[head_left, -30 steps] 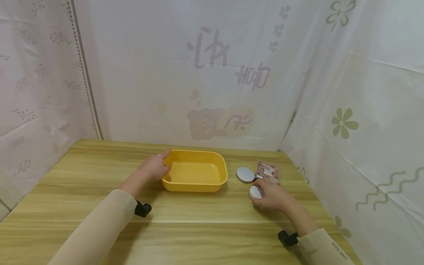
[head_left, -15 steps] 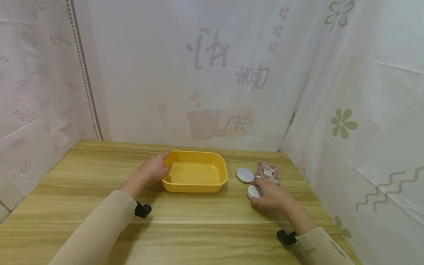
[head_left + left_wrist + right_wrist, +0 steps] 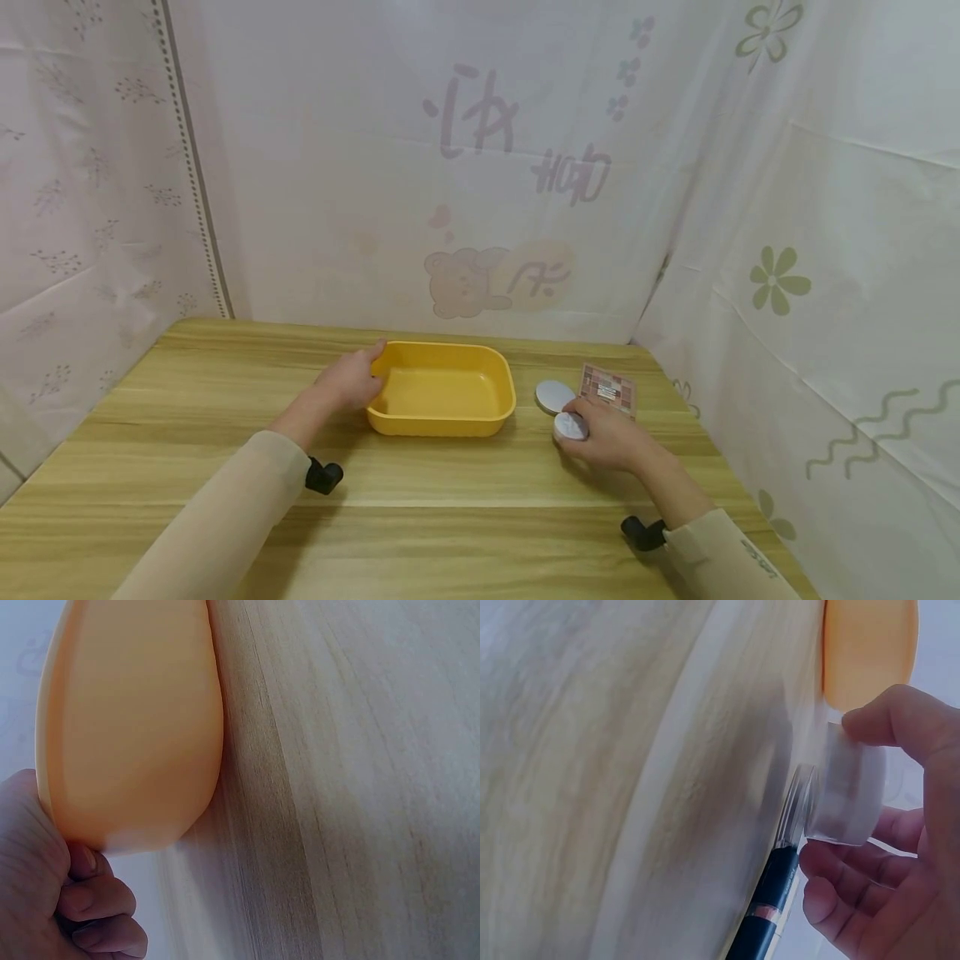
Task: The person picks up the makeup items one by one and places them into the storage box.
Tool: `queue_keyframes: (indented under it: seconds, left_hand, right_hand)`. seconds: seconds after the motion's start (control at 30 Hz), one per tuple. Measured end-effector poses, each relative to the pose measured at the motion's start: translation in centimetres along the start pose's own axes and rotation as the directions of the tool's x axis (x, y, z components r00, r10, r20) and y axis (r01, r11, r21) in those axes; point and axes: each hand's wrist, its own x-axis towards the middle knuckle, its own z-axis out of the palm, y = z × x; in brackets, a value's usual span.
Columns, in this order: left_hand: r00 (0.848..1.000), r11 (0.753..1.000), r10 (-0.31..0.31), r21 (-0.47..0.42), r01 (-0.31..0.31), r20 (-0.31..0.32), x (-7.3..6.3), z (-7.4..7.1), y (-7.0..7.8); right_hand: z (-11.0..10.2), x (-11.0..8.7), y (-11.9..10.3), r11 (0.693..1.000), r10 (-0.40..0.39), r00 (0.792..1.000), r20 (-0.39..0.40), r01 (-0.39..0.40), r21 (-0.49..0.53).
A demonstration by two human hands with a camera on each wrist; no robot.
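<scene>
My left hand [image 3: 348, 379] grips the left end of a yellow plastic basin [image 3: 438, 427]. In the left wrist view its fingers curl under the basin's rim at the corner. My right hand [image 3: 609, 440] holds a small round jar [image 3: 571, 427] with a pale lid between thumb and fingers. From the right wrist, the jar [image 3: 847, 784] looks clear-walled and raised off the table. A dark tube with a clear cap [image 3: 769, 892] lies beneath it; my right hand hides this tube in the head view.
A round, flat silver-white case [image 3: 553, 395] lies right of the basin. Behind my right hand is a checkered makeup palette [image 3: 611, 387], partly covered. Printed curtains [image 3: 337, 208] enclose the wooden table [image 3: 420, 533] at the back and sides.
The jar has moved slightly left and upward in my right hand, and its lid now tilts near the flat case. My left hand and the basin stay put.
</scene>
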Motion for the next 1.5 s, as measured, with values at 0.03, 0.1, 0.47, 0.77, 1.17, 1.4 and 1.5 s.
queue_keyframes:
  seconds: [0.03, 0.1, 0.47, 0.77, 1.17, 1.4, 1.5]
  left_hand:
    - [1.000, 1.000, -0.003, -0.006, 0.003, 0.005, 0.0, 0.0, 0.0]
    - [1.000, 1.000, -0.007, -0.010, 0.007, 0.003, 0.1, 0.0, -0.1]
    - [1.000, 1.000, -0.005, -0.023, 0.005, 0.001, 0.1, 0.1, -0.2]
    - [1.000, 1.000, -0.006, -0.016, 0.006, -0.010, 0.0, 0.1, 0.0]
    - [1.000, 1.000, 0.009, -0.019, -0.009, -0.006, 0.0, 0.1, -0.2]
    - [1.000, 1.000, 0.010, -0.019, -0.010, -0.008, 0.1, 0.2, -0.2]
    - [1.000, 1.000, 0.008, -0.022, -0.008, -0.005, 0.1, 0.2, -0.3]
  right_hand:
    - [0.0, 0.0, 0.0, 1.000, -0.002, 1.000, -0.003, 0.002, -0.002]
    - [0.0, 0.1, -0.1, 1.000, -0.005, 1.000, -0.005, 0.005, -0.001]
    - [0.0, 0.5, -0.7, 1.000, 0.009, 0.999, -0.041, -0.008, 0.026]
    - [-0.2, 0.9, -1.4, 0.994, 0.001, 0.995, -0.097, 0.010, 0.108]
    - [-0.3, 1.8, -2.2, 0.984, -0.024, 0.988, -0.150, 0.050, 0.172]
    - [-0.4, 2.2, -2.8, 0.984, -0.044, 0.978, -0.202, 0.078, 0.161]
    - [-0.6, 2.4, -3.2, 0.983, -0.039, 0.977, -0.210, 0.075, 0.166]
